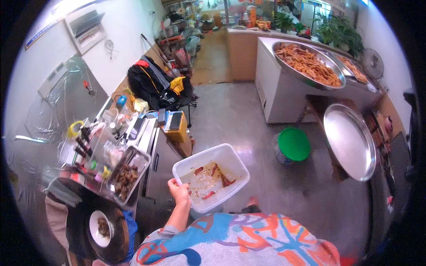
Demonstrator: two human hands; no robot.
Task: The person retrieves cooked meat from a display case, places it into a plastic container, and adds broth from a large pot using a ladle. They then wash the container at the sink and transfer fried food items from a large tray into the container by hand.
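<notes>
My left hand (180, 193) grips the near-left rim of a translucent white plastic tub (233, 159), held tilted in front of my body. In the tub lie several dried red chillies (209, 195) in a thin layer of brownish liquid with dark bits. My right hand is out of view. To the left of the tub, a metal tray (146, 159) with dark brown pieces of food (125, 179) sits on the counter. Further down on the left is a white bowl (96, 236) holding some dark food.
A green-lidded bucket (294, 144) stands on the floor ahead right. An empty round metal tray (349, 143) rests on a low wooden stool. Beyond it, a large metal tray of reddish-brown food (309, 66) sits on a white cabinet (283, 96). A jacket-covered chair (156, 83) stands ahead left.
</notes>
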